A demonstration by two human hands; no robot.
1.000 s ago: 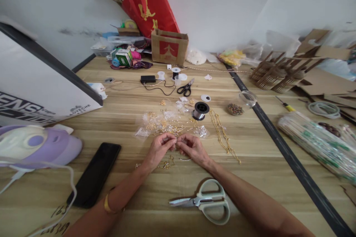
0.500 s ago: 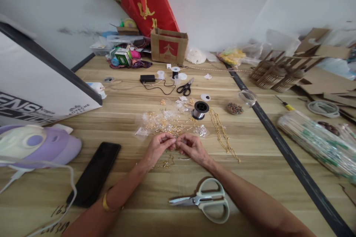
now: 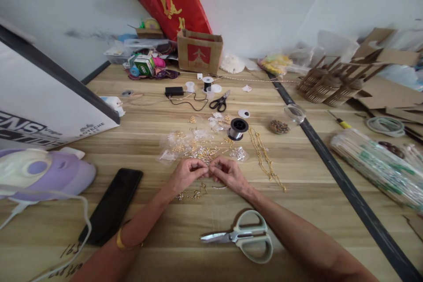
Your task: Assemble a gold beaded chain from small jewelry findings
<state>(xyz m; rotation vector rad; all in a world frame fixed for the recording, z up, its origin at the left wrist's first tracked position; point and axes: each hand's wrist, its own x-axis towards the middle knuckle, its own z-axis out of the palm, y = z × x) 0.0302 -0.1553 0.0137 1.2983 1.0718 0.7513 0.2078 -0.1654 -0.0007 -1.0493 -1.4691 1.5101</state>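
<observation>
My left hand (image 3: 189, 174) and my right hand (image 3: 228, 173) meet at the fingertips over the table, both closed in a pinch. What sits between the fingers is too small to name. Just beyond them lies a pile of small gold and silver pieces (image 3: 205, 153), with clear plastic bags (image 3: 180, 141) around it. A short gold chain with beads (image 3: 194, 194) rests below my left hand. To the right are a spool of thin wire (image 3: 238, 129) and a long gold chain (image 3: 264, 158). Light-handled scissors (image 3: 246, 235) lie between my forearms.
A black phone (image 3: 114, 205) and a purple-and-white device (image 3: 49, 172) with a cable are at left. Black scissors (image 3: 219, 102), a paper bag (image 3: 200, 53) and a container of beads (image 3: 279, 127) stand farther back. Wrapped sticks (image 3: 373, 165) lie at right.
My left wrist and its gold bangle have shifted slightly left. Both hands keep their pinch in nearly the same place. The view has moved a little.
</observation>
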